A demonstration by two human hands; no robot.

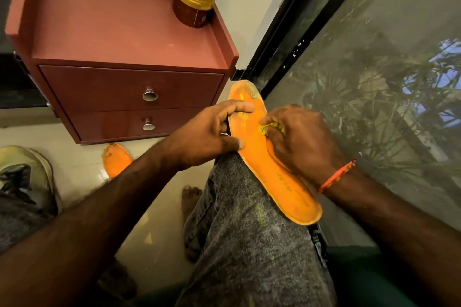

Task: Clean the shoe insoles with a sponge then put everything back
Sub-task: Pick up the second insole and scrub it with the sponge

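An orange insole point(279, 182) lies along my right thigh, toe end pointing away toward the window frame. My left hand point(207, 134) holds its left edge near the middle, thumb on top and fingers curled round the rim. My right hand point(299, 139) grips a small yellow-green sponge point(268, 127) and presses it on the insole's upper surface; most of the sponge is hidden under the fingers. A second orange insole point(114, 159) lies on the floor tiles by the cabinet's foot, partly hidden behind my left forearm.
A reddish two-drawer cabinet point(124, 40) stands ahead on the left with an open gold-rimmed tub point(192, 0) on its top. A shoe point(27, 177) sits on the floor at far left. A glass window point(374, 82) in a black frame runs along the right. My bare foot point(190, 199) rests on the tiles.
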